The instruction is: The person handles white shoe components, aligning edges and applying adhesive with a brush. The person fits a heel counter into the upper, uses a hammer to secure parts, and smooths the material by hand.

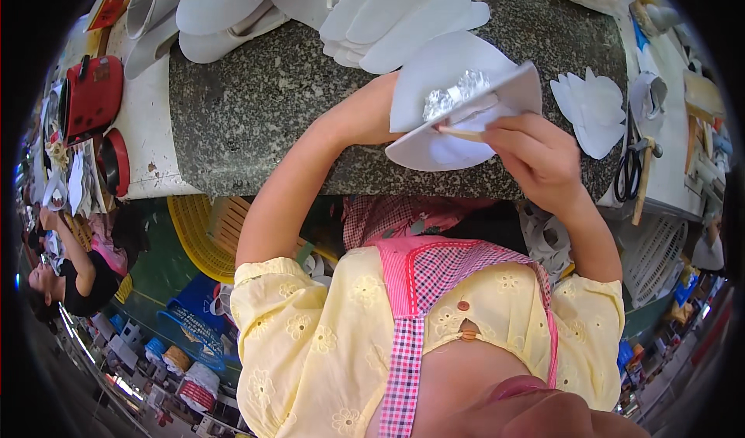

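A speckled stone worktop (256,104) spans the scene. Right of centre, fingers closed, the right hand (535,159) grips a thin stick (466,134) at a white shoe piece (419,73); the left hand (hidden behind it) cannot be judged.

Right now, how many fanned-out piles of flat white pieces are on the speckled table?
2: a bigger pile toward the far edge, and a smaller pile just right of the right hand. More could be hidden.
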`<move>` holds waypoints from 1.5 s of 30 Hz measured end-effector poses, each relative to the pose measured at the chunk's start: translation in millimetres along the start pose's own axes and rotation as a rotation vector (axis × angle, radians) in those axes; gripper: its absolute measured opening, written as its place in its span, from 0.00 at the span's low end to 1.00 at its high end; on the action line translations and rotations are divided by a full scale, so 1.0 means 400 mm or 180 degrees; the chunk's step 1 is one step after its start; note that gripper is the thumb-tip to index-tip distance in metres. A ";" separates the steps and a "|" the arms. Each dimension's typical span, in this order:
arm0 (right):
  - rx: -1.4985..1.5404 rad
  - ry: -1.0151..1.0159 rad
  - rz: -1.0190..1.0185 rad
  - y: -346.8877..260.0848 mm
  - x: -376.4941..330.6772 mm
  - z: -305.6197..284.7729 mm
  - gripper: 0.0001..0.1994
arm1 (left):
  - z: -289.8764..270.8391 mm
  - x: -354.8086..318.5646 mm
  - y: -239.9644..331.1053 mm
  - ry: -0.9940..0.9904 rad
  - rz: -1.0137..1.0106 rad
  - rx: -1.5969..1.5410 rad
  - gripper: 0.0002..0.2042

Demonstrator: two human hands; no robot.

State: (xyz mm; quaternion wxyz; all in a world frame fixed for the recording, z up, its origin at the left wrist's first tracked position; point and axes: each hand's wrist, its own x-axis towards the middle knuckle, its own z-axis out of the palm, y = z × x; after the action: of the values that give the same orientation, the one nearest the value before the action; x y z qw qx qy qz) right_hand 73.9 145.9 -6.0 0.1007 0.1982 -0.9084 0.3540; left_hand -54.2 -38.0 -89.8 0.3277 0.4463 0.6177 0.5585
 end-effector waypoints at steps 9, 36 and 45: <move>-0.0358 -0.0171 0.0369 -0.014 0.000 0.033 0.11 | 0.003 -0.051 0.021 -0.0230 0.0363 0.0533 0.12; -0.1171 0.0473 0.0532 0.035 -0.039 0.103 0.10 | 0.017 -0.059 0.042 -0.0270 0.0561 0.1835 0.19; -0.1368 0.0670 0.0591 0.038 -0.041 0.119 0.09 | 0.018 -0.044 0.048 -0.0390 0.0863 0.2019 0.16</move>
State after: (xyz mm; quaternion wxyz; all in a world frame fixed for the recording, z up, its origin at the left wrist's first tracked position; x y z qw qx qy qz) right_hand 79.9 128.4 -55.3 0.2016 0.0501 -0.9616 0.1792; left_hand -37.3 -51.6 -73.6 0.1321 0.6365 0.6748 0.3494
